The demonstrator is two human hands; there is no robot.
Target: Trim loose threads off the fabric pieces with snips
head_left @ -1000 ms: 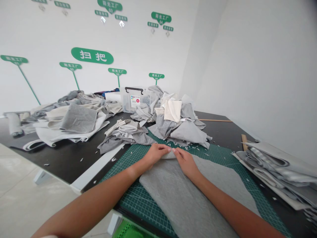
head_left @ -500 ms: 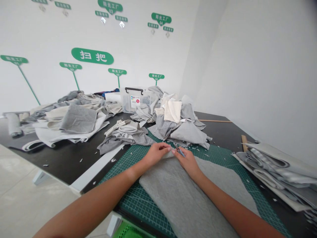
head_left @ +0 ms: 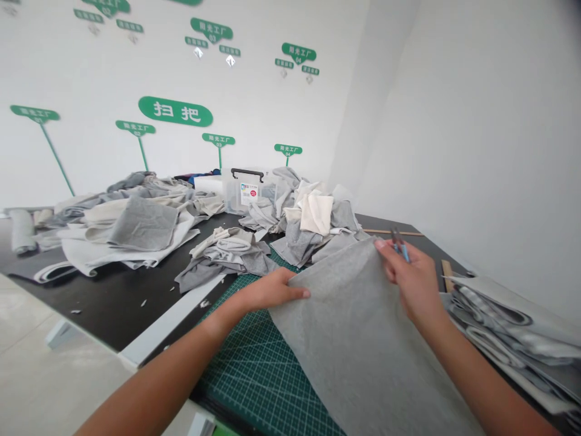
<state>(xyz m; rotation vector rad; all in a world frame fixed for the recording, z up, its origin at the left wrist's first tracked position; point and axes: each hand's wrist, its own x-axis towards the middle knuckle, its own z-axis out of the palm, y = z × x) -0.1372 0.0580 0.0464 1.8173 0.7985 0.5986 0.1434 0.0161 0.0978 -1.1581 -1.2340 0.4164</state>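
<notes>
And here the grey cloth [head_left: 354, 327] is held out between both hands, over the green cutting mat [head_left: 261, 363], its upper edge drawn into a slanting line and its lower end cut off by the bottom of the view; on the near side the upper left corner is grasped by the left hand [head_left: 275, 292], the thumb laid flat on top, the fingers mostly hidden behind the fabric; across at the far corner, the edge is pinched by the right hand [head_left: 415, 278], and in that same hand a small blue-handled tool [head_left: 399, 245] is kept, dark tip pointed upward; whether its blades are parted cannot be told!

Beyond the mat, a small bundle of cloths [head_left: 229, 251] is seen just past the left hand; farther back a taller heap of grey and cream pieces [head_left: 315, 215] is piled beside the clear plastic box [head_left: 249, 195], its black handle turned forward; off to the left, more fabric [head_left: 145, 223] is strewn across the black table [head_left: 149, 293], crossed there by a white strip [head_left: 170, 321]; to the right, folded fabrics [head_left: 512, 327] are stacked near the right forearm; above it all, green signs [head_left: 175, 111] are mounted on the white wall [head_left: 254, 85].
</notes>
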